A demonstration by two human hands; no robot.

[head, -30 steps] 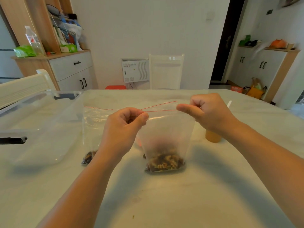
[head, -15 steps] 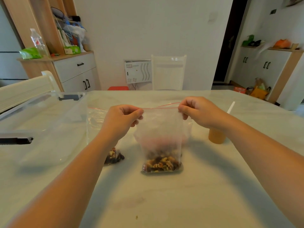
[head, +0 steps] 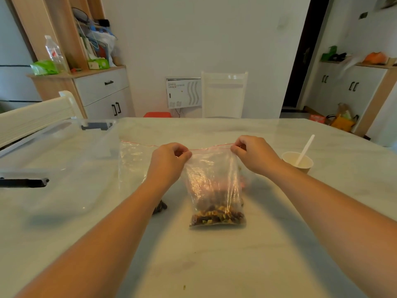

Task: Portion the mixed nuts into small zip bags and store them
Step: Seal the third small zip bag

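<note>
a: where's the bag they're working on?

b: centre of the frame. a clear zip bag (head: 214,186) stands upright on the pale marble table (head: 214,265), with the mixed nuts (head: 217,217) heaped in its bottom, the upper part see-through plastic

a: and the hands?

b: both are up at the bag's red zip line. the left hand (head: 169,162) pinches the top edge at the bag's left corner, thumb against curled fingers; the right hand (head: 252,153) pinches the right corner the same way. the strip runs taut between them (whether the seal is fully pressed along its length i can't tell)

a: anything else with nuts in it?

b: a second zip bag (head: 133,162) just left of the left hand, partly behind that wrist, its red line running toward the left. some dark nuts show at its base beside the forearm

a: what's around them?

b: at the left side of the frame a big clear storage box (head: 53,168) with black latches sits on the table. at the right, a paper cup (head: 297,164) with a white spoon (head: 305,150) leaning in it, near the right forearm but apart from it. past the far edge of the table, a white chair (head: 223,93) stands against the wall, top middle of the frame, and a wooden cabinet (head: 101,91) with white drawers sits upper left
</note>
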